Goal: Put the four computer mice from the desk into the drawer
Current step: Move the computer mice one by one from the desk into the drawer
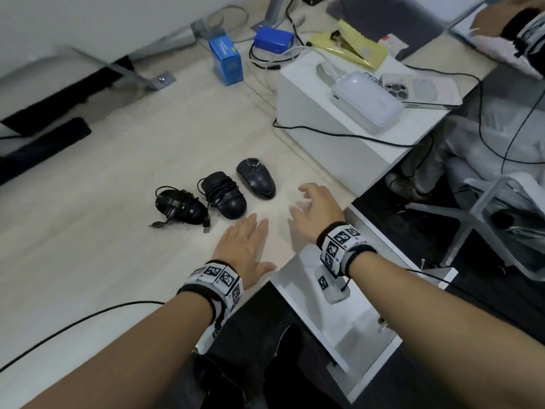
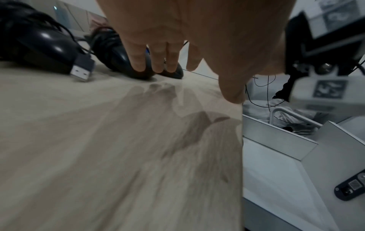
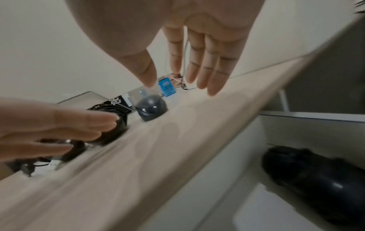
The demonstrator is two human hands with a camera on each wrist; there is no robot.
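Note:
Three black mice lie in a row on the pale wooden desk: a left mouse and a middle mouse, both wrapped in their cords, and a right mouse with no cord showing. My left hand hovers flat and open just before the middle mouse. My right hand is open with spread fingers near the desk's edge, beside the right mouse. Below the edge the white drawer stands open, with a black mouse lying inside it. Both hands hold nothing.
A white box at the back right carries a power bank and a phone. Blue boxes and cables sit further back. A chair base stands right of the drawer. Another person's hand is at the top right.

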